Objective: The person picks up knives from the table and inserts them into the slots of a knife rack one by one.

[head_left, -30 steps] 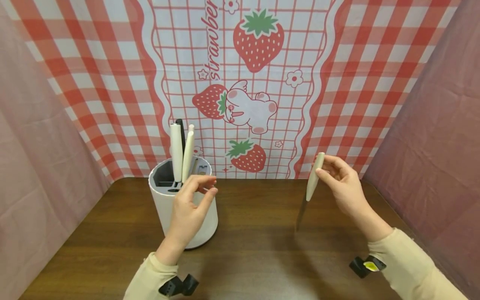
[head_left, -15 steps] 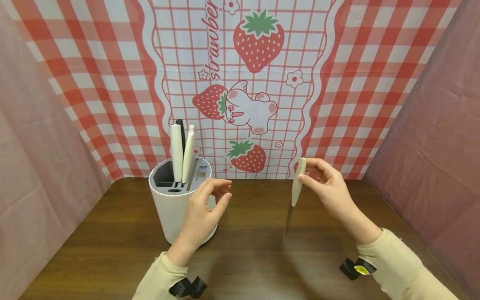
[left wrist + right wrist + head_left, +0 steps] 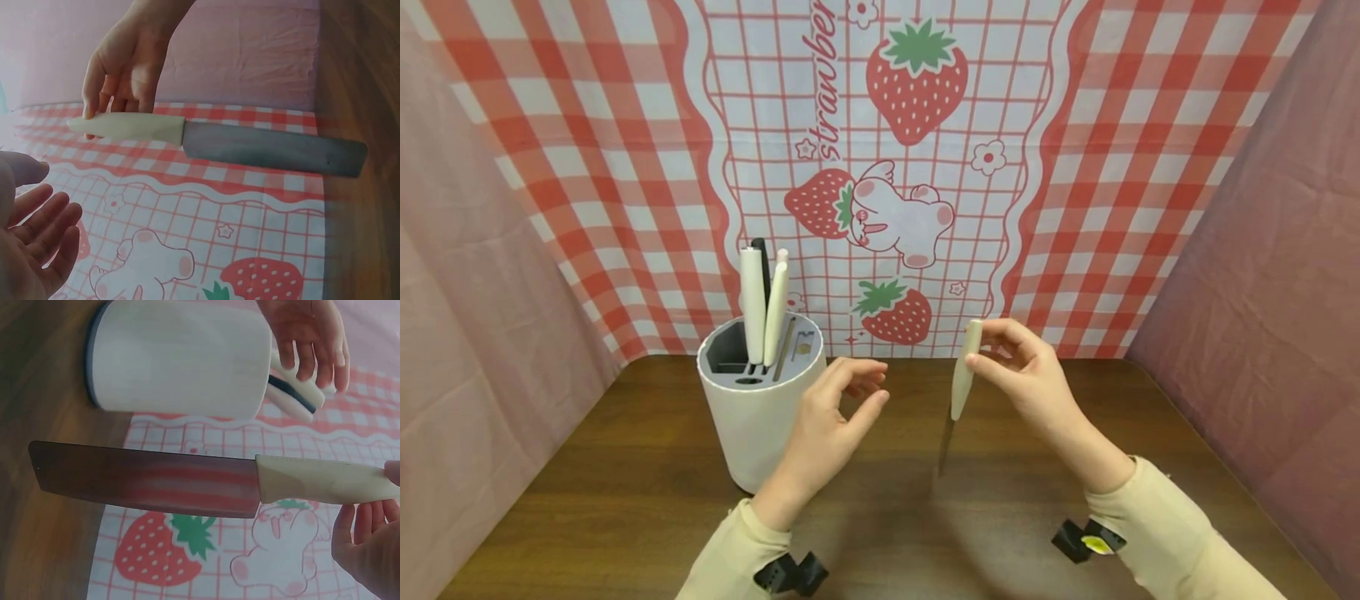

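Observation:
My right hand (image 3: 1033, 379) pinches a kitchen knife (image 3: 964, 379) near the end of its cream handle. The blade points down, above the table. In the left wrist view the wide, square-tipped blade of the knife (image 3: 269, 148) shows side-on. My left hand (image 3: 831, 421) hangs with loosely bent fingers and holds nothing, in front of the right side of a white knife block (image 3: 745, 433). Several handles stand up from the block, among them a white handle (image 3: 751, 308), a black handle (image 3: 763, 267) and a cream handle (image 3: 777, 312).
The block's grey top has slots and an open compartment. It stands on the left of a brown wooden table (image 3: 587, 467). A red-and-white strawberry cloth (image 3: 917, 192) hangs behind, and pink curtains (image 3: 1262, 275) close off both sides.
My right hand has moved left with the knife, toward the middle of the table. The left hand has shifted right, uncovering more of the block's top.

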Available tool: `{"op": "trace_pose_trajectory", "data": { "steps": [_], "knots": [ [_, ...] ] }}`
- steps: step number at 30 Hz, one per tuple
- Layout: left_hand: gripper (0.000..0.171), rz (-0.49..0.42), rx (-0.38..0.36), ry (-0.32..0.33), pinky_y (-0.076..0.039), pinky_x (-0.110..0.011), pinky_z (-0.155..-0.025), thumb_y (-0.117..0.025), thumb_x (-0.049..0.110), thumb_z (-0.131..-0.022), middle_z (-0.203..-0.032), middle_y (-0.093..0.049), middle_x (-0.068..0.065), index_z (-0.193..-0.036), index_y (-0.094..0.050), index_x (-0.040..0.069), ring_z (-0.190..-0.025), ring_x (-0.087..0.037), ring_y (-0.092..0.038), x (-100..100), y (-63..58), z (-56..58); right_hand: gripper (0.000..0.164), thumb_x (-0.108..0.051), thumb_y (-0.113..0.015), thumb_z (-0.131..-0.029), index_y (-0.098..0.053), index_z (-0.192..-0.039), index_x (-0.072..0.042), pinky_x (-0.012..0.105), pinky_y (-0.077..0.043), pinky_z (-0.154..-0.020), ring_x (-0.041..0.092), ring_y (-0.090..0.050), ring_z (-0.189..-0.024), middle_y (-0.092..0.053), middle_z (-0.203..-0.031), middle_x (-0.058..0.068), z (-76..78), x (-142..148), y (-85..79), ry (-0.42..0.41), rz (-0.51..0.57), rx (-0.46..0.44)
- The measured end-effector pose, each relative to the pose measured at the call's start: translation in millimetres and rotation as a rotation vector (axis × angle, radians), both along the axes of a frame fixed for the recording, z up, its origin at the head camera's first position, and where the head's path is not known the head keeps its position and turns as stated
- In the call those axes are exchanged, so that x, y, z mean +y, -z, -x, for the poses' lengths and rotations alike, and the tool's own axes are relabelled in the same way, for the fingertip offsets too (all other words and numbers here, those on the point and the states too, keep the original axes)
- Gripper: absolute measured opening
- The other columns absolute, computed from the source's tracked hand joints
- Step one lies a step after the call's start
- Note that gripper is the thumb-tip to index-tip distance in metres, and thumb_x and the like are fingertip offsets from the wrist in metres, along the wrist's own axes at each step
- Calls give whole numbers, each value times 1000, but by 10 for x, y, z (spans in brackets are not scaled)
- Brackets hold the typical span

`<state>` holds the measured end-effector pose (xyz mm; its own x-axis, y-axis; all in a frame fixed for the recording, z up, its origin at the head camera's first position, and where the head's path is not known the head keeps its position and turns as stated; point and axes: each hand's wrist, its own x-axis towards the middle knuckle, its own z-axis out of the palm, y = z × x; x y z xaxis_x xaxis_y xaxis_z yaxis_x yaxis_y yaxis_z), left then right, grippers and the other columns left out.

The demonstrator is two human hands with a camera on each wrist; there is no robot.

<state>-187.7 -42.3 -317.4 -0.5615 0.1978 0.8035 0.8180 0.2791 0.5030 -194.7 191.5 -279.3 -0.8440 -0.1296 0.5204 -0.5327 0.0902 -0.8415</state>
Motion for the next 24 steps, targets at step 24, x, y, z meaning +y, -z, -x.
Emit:
{"op": "trace_pose_trajectory", "data": {
  "steps": [24],
  "knots": [
    [26,82,-174,25,-51,-29,-69,-67,17,-82,-94,-60,2,-106,-59,13,-82,-8,-59,211,-36,-41,28,3,-63,-81,-58,-108,3,26,-51,-78,12,-60,-88,-63,-95,-2,-80,-341,-49,-113,-28,44]
  ]
}}
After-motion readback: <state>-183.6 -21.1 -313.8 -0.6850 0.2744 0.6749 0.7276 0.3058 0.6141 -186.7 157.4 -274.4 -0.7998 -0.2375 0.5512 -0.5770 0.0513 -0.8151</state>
